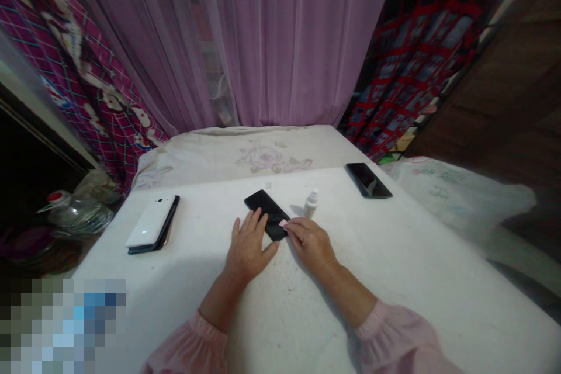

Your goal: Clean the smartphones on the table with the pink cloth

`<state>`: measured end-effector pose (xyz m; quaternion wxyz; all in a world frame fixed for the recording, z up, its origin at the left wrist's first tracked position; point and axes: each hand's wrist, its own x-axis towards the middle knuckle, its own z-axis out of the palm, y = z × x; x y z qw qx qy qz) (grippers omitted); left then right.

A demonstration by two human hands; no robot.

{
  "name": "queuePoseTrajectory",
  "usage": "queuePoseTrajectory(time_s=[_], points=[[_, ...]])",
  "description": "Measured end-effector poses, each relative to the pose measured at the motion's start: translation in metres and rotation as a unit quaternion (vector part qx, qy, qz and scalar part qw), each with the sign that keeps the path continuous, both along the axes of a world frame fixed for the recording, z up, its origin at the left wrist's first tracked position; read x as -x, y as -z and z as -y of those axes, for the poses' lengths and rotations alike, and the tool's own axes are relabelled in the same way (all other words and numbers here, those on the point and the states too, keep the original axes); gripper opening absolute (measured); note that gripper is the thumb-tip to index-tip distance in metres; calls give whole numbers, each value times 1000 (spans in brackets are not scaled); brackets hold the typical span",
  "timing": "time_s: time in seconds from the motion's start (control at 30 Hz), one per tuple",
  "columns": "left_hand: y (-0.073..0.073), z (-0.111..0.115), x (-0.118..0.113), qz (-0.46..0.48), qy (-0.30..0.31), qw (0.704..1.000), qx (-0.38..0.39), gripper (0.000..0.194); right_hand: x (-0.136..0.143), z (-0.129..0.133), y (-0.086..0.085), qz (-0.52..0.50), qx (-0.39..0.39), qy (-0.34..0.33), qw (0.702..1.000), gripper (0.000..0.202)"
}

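Note:
A black smartphone lies slantwise on the white tabletop, its dark glossy face up. My left hand rests on its left edge with fingers spread and thumb at the near end. Between the fingertips of my right hand is a small pinkish-white piece of cloth or paper, touching the phone's right side. Just beyond that hand stands a small white spray bottle; its lower part is partly hidden.
On the left sits a stack of phones with a white phone on top. Another dark phone lies at the far right. Floral cloth covers the table's back. Plastic jug stands left of the table; a plastic bag is at right.

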<state>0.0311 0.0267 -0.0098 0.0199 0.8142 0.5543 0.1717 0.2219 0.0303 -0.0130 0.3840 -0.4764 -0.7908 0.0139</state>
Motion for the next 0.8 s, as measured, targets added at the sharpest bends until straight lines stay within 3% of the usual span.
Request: queuePoseTrajectory(time_s=[0.2,0.8], points=[[-4,1,-2,-8,-7,1000,16,60,-1,-4,7,-33,14,13,999,25],[-6,1,-2,-12,-5,1000,16,61,8,5,-6,-77,59,-11,995,20]])
